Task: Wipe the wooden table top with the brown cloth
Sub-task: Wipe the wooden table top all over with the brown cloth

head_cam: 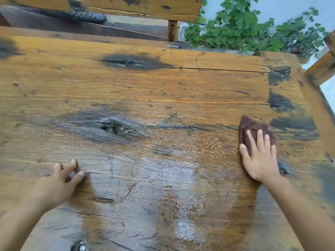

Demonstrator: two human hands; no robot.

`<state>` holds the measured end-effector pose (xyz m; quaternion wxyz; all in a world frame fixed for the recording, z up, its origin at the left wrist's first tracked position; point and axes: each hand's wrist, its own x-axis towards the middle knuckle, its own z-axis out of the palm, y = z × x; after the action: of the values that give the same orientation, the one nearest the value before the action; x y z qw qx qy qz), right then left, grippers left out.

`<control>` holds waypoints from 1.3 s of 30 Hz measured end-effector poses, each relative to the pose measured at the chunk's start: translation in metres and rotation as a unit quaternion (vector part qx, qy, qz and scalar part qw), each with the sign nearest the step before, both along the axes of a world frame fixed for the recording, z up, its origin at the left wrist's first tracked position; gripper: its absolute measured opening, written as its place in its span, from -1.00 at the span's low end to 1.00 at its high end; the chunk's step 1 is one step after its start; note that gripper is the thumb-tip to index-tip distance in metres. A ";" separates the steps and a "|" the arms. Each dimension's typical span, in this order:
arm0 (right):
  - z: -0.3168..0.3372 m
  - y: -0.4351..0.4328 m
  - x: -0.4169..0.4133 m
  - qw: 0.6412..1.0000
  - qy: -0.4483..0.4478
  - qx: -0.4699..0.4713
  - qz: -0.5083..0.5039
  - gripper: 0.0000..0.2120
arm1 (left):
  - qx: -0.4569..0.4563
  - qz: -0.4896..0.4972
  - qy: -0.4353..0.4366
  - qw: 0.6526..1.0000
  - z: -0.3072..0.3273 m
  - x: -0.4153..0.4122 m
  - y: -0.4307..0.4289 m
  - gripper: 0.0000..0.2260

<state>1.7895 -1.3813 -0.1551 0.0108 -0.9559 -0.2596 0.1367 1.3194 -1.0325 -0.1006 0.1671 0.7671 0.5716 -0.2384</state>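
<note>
While wet sheen [163, 192] covers near half toward 6 o'clock, wooden bench [163, 87] fills view; planks cracked, dark knot [112, 126] at 9 o'clock. Wooden seat back [126, 6] beyond far edge, 12 o'clock. Green plant [235, 28] at 1 o'clock. Right hand [259, 156] at 3 o'clock: flat, fingers spread, pressing down on brown cloth [252, 126]. Left hand [59, 182] at 8 o'clock: fingers spread, tips touching wood, holding nothing. Cloth bunched on bench near right edge, far corner poking out past fingertips.
</note>
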 end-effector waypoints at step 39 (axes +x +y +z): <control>0.003 -0.010 -0.156 0.987 0.010 0.031 0.160 -0.41 | 0.142 -0.102 -0.247 0.953 0.026 0.063 -0.100 -0.74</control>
<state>1.6336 -1.3911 -0.1517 0.0207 -0.8997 -0.4134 0.1383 1.3821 -1.1323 -0.0749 0.1676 0.8719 0.4594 0.0261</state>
